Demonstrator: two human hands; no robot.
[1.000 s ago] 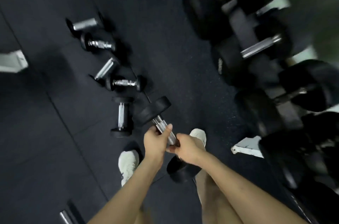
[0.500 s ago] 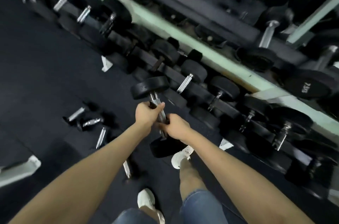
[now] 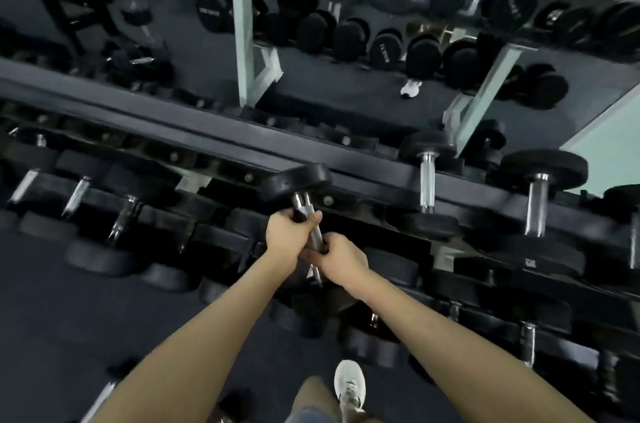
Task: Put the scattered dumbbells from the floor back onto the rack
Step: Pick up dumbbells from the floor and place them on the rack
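I hold a black dumbbell (image 3: 296, 183) with a chrome handle in both hands, lifted in front of the rack (image 3: 194, 132). My left hand (image 3: 287, 232) grips the upper part of the handle just under the far head. My right hand (image 3: 341, 263) grips the lower part. The near head is mostly hidden under my right wrist. The far head hangs level with the rack's upper tier rail. Dumbbells (image 3: 427, 180) stand in the rack's cradles to the right and left of it.
A mirror behind the rack reflects more dumbbells and a white frame (image 3: 244, 42). The lower tier holds several dumbbells (image 3: 121, 222). My shoe (image 3: 349, 388) stands on the dark floor near the rack's foot. A chrome handle (image 3: 100, 400) lies at the lower left.
My view has swung up from the floor to the rack. Both hands have carried the dumbbell up and forward, from above the scattered dumbbells to the rack's upper tier.
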